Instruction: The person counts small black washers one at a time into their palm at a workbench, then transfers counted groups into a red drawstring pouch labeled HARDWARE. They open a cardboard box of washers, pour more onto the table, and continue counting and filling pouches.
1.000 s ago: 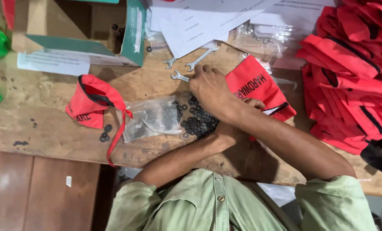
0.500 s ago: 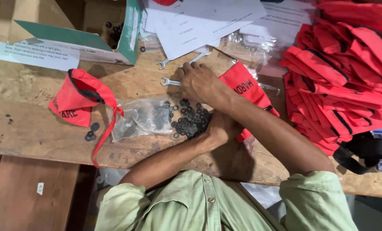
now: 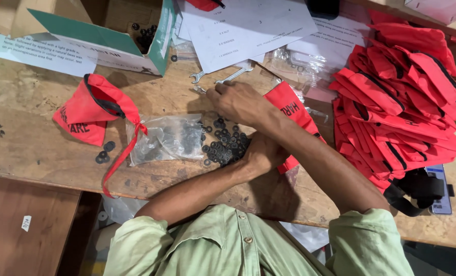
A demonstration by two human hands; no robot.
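Hands apart: left (image 3: 261, 153) on black washers (image 3: 228, 143), right (image 3: 236, 102) curled beside red pouch (image 3: 294, 115), grip unclear.

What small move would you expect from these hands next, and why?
Probably the left hand pinches a few small black washers from the loose pile it rests on; the right hand reaches the silver wrenches beside the red fabric pouch.

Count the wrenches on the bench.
2 wrenches: one and another, side by side just beyond the right hand, below the papers. More may be hidden under the hand.
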